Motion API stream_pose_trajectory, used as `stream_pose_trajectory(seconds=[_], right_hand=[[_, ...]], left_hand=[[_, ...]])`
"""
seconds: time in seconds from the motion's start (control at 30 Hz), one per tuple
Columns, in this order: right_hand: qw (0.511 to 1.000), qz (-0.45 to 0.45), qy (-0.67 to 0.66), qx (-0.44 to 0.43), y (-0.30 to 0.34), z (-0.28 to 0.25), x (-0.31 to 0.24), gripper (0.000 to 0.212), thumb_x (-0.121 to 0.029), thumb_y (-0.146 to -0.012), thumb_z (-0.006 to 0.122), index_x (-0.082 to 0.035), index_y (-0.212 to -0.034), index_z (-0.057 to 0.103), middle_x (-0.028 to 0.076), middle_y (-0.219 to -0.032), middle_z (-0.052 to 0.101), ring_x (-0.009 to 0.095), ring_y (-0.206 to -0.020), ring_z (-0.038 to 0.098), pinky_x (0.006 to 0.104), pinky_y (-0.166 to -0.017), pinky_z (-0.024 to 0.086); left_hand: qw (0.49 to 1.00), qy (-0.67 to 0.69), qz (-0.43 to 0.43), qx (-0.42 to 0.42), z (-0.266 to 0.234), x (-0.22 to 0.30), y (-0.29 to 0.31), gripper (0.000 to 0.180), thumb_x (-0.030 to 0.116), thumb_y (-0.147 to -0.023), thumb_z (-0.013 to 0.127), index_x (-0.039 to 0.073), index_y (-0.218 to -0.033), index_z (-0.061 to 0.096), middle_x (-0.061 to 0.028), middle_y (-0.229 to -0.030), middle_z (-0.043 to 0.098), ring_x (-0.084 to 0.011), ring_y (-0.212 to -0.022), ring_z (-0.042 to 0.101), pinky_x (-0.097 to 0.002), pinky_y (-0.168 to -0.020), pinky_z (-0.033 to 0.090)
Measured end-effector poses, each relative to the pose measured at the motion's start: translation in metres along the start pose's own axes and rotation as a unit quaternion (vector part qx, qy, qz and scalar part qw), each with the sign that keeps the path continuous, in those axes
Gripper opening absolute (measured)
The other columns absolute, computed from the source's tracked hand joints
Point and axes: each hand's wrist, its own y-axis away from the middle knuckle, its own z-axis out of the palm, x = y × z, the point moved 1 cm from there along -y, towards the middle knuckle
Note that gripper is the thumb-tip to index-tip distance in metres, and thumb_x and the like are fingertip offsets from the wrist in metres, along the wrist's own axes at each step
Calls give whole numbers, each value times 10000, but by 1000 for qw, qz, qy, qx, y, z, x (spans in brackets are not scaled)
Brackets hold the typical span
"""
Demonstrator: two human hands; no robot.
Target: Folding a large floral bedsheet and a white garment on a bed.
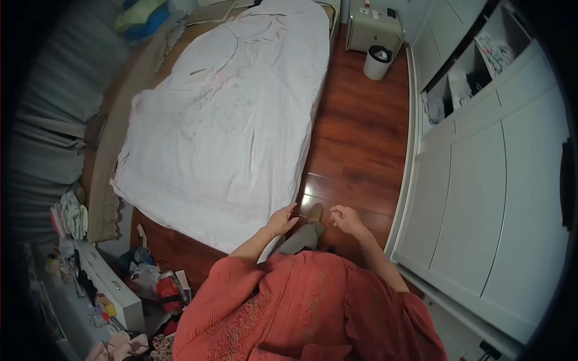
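My left hand (282, 221) hangs beside the near right corner of the bed, its thumb apart from its fingers and nothing held. It overlaps the edge of the white sheet (235, 156) in the view; whether it touches the cloth I cannot tell. The sheet covers most of the bed and is wrinkled toward its far half. Over the wooden floor, to the right of my foot (315, 213), my right hand (346, 219) is loosely bent with gaps between the fingers. Nothing shows in it.
White wardrobe doors (463, 192) line the right side, with an open section of shelves (460, 90) farther off. A waste bin (376, 65) and a cream cabinet (374, 31) stand at the far end. Bags (147, 277) and a white drawer unit (108, 277) crowd the near left.
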Motion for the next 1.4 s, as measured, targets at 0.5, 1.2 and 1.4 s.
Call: stream_pose_trajectory(seconds=[0.5,1.2,1.4], right_hand=[[985,-83,147,-24,-237,-178,-98,232,-171,-785,491,-56,-959,593,160,-876,611,304,-802,590,363,-705,467],[912,-125,175,-348,-535,-289,-215,226,-132,-834,487,11,-997,550,83,-792,594,128,-588,574,245,-505,464],[899,-146,207,-356,-611,-313,-247,237,-151,-830,496,-3,-1006,554,77,-795,597,123,-596,579,240,-511,467]], left_hand=[[986,98,-32,134,-117,54,-248,560,248,-765,583,64,-1251,374,-202,-1086,541,-338,-997,520,-373,-853,418],[882,184,-186,392,-175,139,-423,590,220,-767,594,112,-1287,336,-186,-1067,550,-236,-668,603,-327,-670,485],[861,189,-210,423,-219,109,-486,569,223,-775,576,95,-1279,343,-187,-1068,549,-238,-656,600,-329,-664,484]])
